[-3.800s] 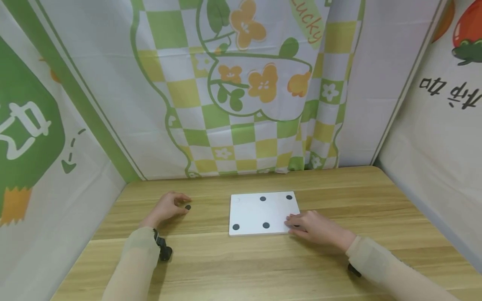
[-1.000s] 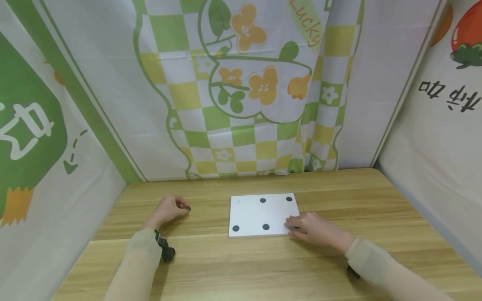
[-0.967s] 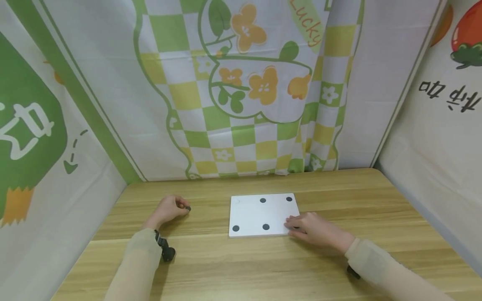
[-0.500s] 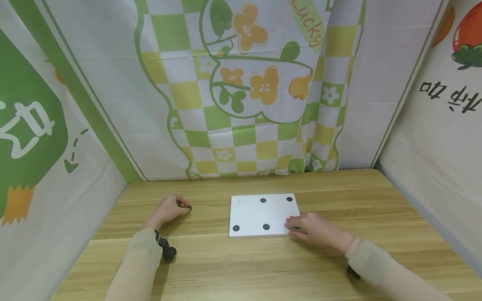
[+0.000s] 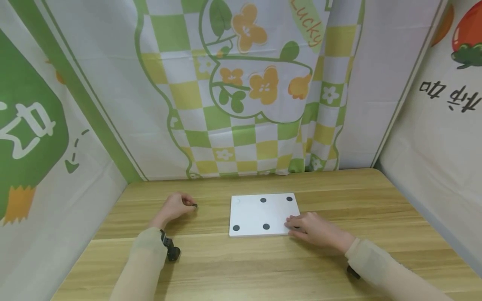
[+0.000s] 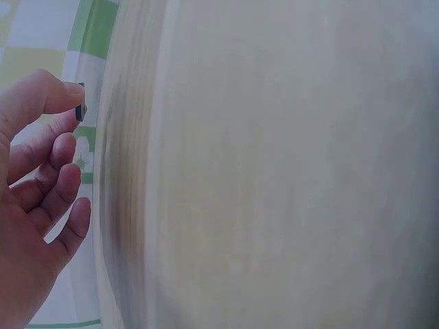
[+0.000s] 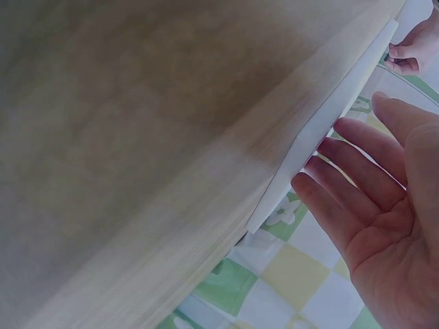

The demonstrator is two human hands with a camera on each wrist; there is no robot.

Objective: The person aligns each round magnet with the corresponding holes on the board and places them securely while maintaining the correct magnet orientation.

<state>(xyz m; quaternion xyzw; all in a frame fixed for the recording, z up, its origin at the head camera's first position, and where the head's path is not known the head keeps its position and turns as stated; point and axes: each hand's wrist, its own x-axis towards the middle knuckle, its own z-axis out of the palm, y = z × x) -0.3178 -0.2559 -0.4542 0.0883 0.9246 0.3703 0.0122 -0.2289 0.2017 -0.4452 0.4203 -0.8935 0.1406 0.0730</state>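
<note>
My left hand (image 5: 177, 207), left of the white board, pinches a small black disc (image 5: 194, 205) between thumb and index finger. In the left wrist view the disc (image 6: 80, 103) is seen edge-on at the fingertips, the other fingers loosely bent. The thin white rectangular board (image 5: 250, 215) lies flat on the table. Several dark round discs sit near its edges, one at the front left (image 5: 236, 228); a faint ring mark shows at its back left corner. My right hand (image 5: 314, 228) rests on the board's front right corner, fingers extended, partly covering a disc there.
The wooden table (image 5: 241, 267) runs back to a checked, flowered curtain (image 5: 244, 138). Printed cloth walls stand at the left (image 5: 94, 167) and right (image 5: 433, 159). A dark wrist camera (image 5: 173, 253) hangs from the left wrist.
Earlier the left fingers were spread around the disc at the table; they closed on it and have since moved slightly right with it. The right hand and board stay put.
</note>
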